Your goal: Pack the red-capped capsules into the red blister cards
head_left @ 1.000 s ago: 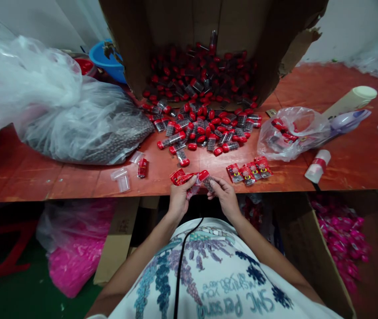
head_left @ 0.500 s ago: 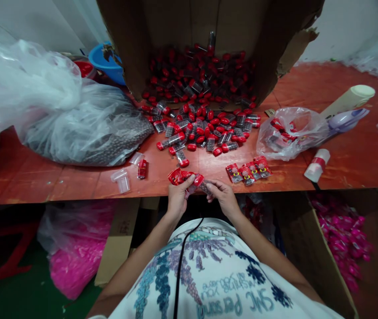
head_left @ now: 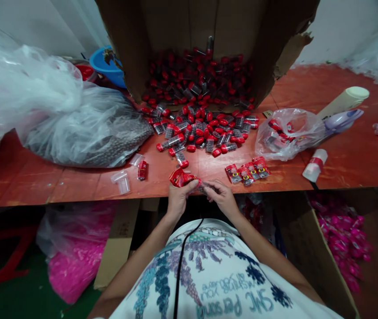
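Note:
My left hand (head_left: pixel 177 200) is closed on a bunch of red printed plastic wrappers (head_left: pixel 178 177), its thumb pressed over them. My right hand (head_left: pixel 225 198) pinches a small clear tube (head_left: pixel 205 188) with dark contents. The tube's left end meets the wrappers at my left thumb; whether it is inside one I cannot tell. Just beyond lies a heap of red-capped clear tubes (head_left: pixel 205 128) filled with dark beads. To the right several red packets (head_left: pixel 246 172) lie in a row on the table.
A torn cardboard box (head_left: pixel 127 57) full of such tubes stands behind the heap. On the left is a clear bag of dark beads (head_left: pixel 89 128), near a red roll (head_left: pixel 142 170) and empty clear tubes (head_left: pixel 122 182). A plastic bag with red wrappers (head_left: pixel 290 133) lies right.
My left thumb has shifted right and down over the wrappers. The tube and my right fingers sit slightly lower and closer to my left hand. The camera view has shifted slightly.

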Available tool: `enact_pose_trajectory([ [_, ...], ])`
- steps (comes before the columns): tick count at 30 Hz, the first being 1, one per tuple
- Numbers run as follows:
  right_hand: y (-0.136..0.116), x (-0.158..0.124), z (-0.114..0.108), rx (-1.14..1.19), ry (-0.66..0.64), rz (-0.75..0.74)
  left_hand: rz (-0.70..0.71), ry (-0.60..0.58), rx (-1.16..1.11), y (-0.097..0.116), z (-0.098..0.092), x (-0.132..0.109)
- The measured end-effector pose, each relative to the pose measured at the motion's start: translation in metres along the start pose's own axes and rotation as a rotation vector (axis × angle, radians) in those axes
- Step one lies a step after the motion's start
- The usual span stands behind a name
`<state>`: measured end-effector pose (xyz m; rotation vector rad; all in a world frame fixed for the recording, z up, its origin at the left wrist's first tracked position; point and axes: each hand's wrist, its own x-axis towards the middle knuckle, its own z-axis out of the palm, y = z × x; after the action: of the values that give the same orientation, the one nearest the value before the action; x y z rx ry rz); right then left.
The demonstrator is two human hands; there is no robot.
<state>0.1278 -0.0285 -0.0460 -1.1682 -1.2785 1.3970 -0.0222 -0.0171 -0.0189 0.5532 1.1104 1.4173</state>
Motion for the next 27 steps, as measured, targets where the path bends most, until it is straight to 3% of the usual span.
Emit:
enact_pose_trajectory([
  [8, -0.001, -0.006, -0.003, -0.377, -0.015, -0.356, -0.118, -0.014, 0.099, 0.008, 0.002, -0.004],
  [13, -0.003, -0.007, -0.003, -0.404, -0.103, -0.344, -0.181, -0.116, 0.058, 0.012, 0.004, -0.002],
  [19, 0.004, -0.009, -0.001, -0.326, -0.047, -0.252, -0.122, 0.068, -0.145, 0.004, 0.009, -0.001],
  [27, 0.001, -0.011, -0.002, -0.458, -0.018, -0.323, -0.130, 0.147, -0.206, -0.006, 0.014, -0.008],
])
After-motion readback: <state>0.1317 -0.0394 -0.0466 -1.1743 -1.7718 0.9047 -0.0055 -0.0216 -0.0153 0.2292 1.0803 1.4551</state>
